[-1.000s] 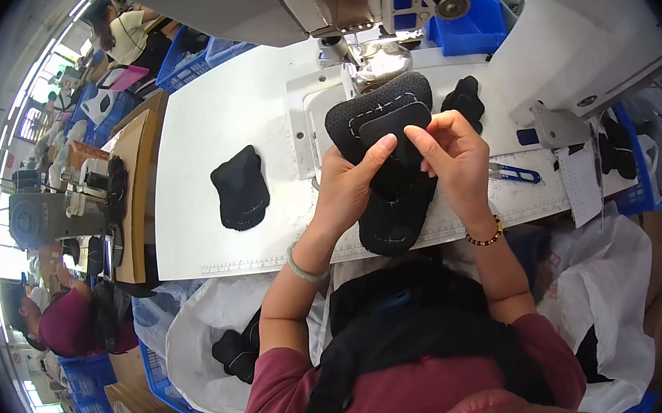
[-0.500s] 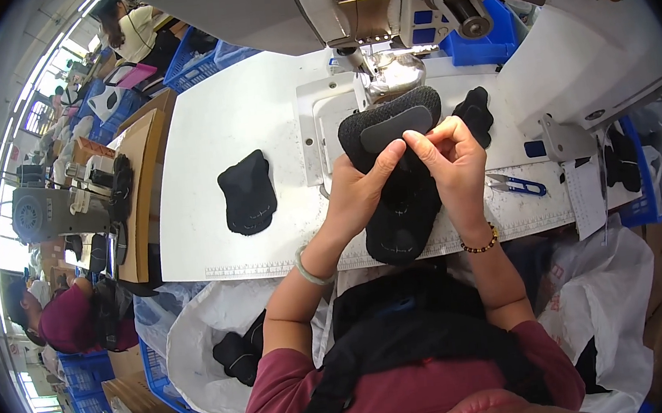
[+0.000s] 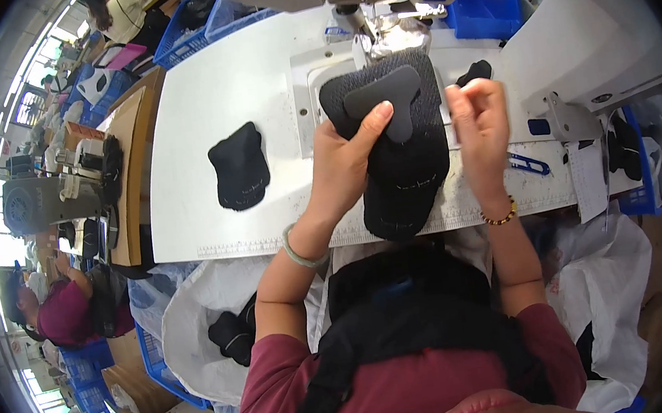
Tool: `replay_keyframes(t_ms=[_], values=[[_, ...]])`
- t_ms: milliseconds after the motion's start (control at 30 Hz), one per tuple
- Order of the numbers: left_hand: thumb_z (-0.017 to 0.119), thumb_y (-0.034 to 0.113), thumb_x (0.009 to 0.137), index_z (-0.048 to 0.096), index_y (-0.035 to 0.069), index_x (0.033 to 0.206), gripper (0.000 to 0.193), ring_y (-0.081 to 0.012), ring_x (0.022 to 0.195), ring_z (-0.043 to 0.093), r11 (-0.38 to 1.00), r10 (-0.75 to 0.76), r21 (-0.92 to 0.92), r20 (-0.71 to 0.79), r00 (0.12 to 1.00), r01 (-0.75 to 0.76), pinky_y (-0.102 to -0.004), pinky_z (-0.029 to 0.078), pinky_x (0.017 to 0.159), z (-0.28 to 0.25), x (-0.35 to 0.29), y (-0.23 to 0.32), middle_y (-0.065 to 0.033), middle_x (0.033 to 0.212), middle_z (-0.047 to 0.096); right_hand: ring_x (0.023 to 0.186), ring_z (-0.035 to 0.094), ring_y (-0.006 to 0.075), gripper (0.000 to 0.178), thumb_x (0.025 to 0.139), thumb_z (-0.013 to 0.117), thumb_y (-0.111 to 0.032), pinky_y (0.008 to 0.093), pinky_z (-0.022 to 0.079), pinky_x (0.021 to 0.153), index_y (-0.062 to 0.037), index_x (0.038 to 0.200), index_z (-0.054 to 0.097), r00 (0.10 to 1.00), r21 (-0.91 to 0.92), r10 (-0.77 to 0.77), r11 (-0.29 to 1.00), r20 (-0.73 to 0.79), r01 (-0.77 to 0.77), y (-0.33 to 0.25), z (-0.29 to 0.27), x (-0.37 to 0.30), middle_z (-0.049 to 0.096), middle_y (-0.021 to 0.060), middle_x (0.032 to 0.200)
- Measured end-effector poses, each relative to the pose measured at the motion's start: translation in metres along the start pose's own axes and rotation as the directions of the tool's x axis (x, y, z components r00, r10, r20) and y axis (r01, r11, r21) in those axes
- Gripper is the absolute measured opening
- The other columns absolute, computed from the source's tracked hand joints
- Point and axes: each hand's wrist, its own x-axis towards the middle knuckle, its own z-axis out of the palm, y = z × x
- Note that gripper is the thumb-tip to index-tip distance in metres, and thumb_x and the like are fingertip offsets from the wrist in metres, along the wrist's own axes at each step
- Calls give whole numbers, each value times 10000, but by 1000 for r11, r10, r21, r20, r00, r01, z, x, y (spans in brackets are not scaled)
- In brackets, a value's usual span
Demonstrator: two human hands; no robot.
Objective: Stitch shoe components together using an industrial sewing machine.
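Note:
My left hand (image 3: 350,156) grips a black textured fabric piece (image 3: 413,145), its thumb pressing on a dark grey T-shaped patch (image 3: 383,92) that lies on the upper part. Below the patch, more black fabric with a short light stitched line hangs toward the table's front edge. My right hand (image 3: 483,122) is off the piece, just to its right. Its fingers are curled and smeared by motion, and whether anything is in them does not show. A similar black fabric piece (image 3: 242,167) lies on the table at the left.
Beyond my hands stands a sewing machine (image 3: 376,20) over the white table (image 3: 185,125). Blue-handled thread snips (image 3: 530,163) and another small black piece (image 3: 475,73) lie at the right. A blue bin (image 3: 484,14) is behind. White sacks (image 3: 191,334) hang below the front edge.
My right hand has let go of the piece and moved right. The grey patch now shows its T shape, flatter on the fabric. The whole view has shifted slightly.

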Motion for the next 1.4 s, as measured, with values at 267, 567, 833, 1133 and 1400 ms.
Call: replay_keyframes(t_ms=[267, 567, 833, 1133, 1400], values=[[627, 175, 887, 614, -43, 1012, 251, -111, 804, 616, 994, -28, -105, 29, 999, 31, -243, 522, 705, 2, -5, 15, -80, 923, 648, 923, 460, 160, 327, 693, 771, -120, 329, 381, 811, -268, 975, 699, 454, -455, -676, 194, 580, 869, 2, -25, 10, 492, -2, 992], [593, 117, 872, 573, -46, 1042, 237, -165, 828, 639, 980, -18, -199, -173, 985, -17, -280, 536, 724, -8, 2, 24, -110, 970, 631, 889, 447, 108, 399, 650, 662, -153, 288, 326, 802, -271, 1031, 684, 331, -313, -680, 156, 654, 937, -13, 14, 37, 499, -77, 910], [559, 107, 866, 621, -59, 959, 200, -119, 745, 618, 997, 63, -36, -141, 988, -69, -239, 500, 659, -11, 54, 28, -83, 877, 642, 825, 445, 121, 402, 635, 702, -263, 292, 285, 759, -259, 1037, 707, 481, -412, -645, 270, 594, 870, -10, 22, 62, 494, -60, 869], [524, 37, 872, 607, -58, 960, 154, -152, 772, 630, 996, 68, -58, -51, 996, -71, -265, 519, 697, -8, 67, 27, -95, 897, 633, 841, 480, 145, 390, 612, 762, -272, 305, 338, 764, -239, 997, 708, 615, -415, -628, 456, 476, 787, -5, 19, 63, 531, -45, 925], [529, 43, 883, 610, -51, 958, 145, -146, 765, 630, 997, 77, -24, -33, 996, -78, -265, 522, 691, -10, 68, 25, -90, 890, 635, 832, 474, 140, 388, 617, 764, -278, 300, 322, 745, -246, 1000, 708, 630, -415, -621, 474, 467, 776, -8, 19, 61, 541, -52, 925]])
